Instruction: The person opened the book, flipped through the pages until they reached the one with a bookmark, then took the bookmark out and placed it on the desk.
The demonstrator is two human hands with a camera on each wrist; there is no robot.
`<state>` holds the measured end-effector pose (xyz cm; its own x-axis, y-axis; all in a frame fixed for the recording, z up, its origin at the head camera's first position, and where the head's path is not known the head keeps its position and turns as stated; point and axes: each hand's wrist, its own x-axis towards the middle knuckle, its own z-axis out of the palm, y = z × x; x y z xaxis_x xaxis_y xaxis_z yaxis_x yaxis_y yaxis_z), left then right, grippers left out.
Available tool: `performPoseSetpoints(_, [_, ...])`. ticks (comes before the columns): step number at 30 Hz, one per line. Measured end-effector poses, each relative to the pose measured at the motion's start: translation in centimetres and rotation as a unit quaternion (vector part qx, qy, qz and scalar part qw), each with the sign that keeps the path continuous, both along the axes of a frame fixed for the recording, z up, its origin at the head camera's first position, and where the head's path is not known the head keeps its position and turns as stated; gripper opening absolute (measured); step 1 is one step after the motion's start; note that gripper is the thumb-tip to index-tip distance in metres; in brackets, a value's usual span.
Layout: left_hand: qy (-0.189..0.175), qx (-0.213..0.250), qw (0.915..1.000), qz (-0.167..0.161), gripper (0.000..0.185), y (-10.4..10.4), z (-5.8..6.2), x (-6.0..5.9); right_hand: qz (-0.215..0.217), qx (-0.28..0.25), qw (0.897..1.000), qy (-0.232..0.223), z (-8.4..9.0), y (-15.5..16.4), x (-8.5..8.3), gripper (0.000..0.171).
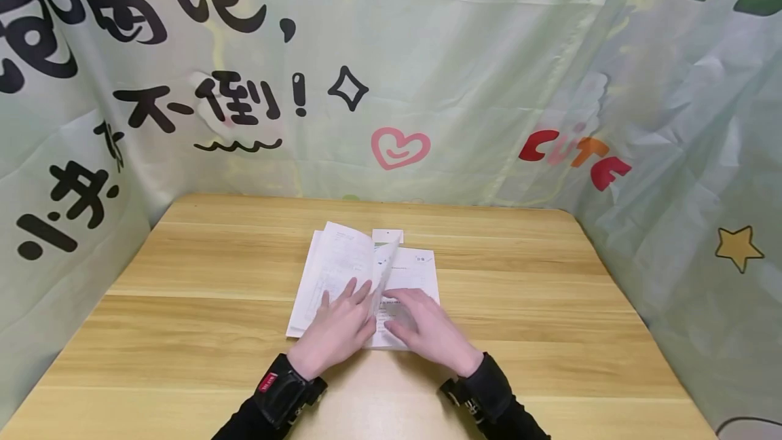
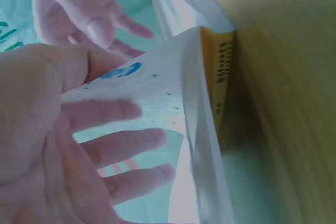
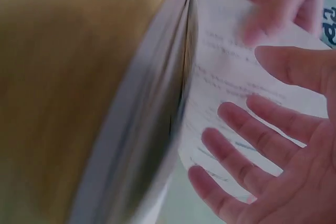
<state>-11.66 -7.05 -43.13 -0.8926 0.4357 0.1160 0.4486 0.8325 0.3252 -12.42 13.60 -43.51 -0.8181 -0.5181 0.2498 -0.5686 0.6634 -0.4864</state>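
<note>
From the head camera, a booklet of printed pages (image 1: 342,277) lies open on the wooden table (image 1: 183,304), directly under both hands. The left hand (image 1: 336,331) rests palm down on the left-hand page, fingers straight and slightly fanned, their tips pointing away from the person. The right hand (image 1: 427,331) lies flat on the right-hand page just beside it, fingers straight and angled toward the left hand. Between the two hands one loose page (image 1: 386,270) stands up on edge, curving from the fold (its lower part runs right along the left hand's fingertips). Just beyond that page, past the fingertips, a small white slip (image 1: 387,235) lies on the table. Both wrists wear black straps with cameras over dark sleeves. A pale green printed cloth backdrop (image 1: 464,73) hangs behind and to both sides of the hands.

From the left wrist camera, the left hand (image 2: 47,145) shows its palm with fingers (image 2: 131,145) straight and spread against a white page (image 2: 152,93) carrying a small blue mark. The other hand (image 2: 79,9) hangs blurred beyond the page. To the side of the fingertips the stacked page edges show a yellow strip, with the table surface next to them.

From the right wrist camera, the right hand (image 3: 294,156) is open, fingers (image 3: 236,150) straight and apart over a printed page (image 3: 226,77). The left hand's fingers (image 3: 273,9) are blurred at the far edge of that page. Whether the palm presses on the paper I cannot tell here.
</note>
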Motion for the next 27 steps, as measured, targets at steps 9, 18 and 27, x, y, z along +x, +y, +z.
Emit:
performPoseSetpoints(9, [0.061,0.043,0.9972,-0.001,0.06,0.0,1.5,0.3,0.029,-0.002,0.997,-0.067,-0.6,-0.5,0.1,0.056])
performPoseSetpoints(18, [0.124,0.031,0.9918,-0.004,0.083,-0.1,2.1,0.9,0.067,0.026,0.994,-0.079,-0.8,-0.6,0.0,0.066])
performPoseSetpoints(27, [0.257,-0.082,0.9628,-0.005,0.095,-0.5,1.8,0.5,0.096,0.072,0.992,-0.042,-1.1,-0.5,0.3,0.063])
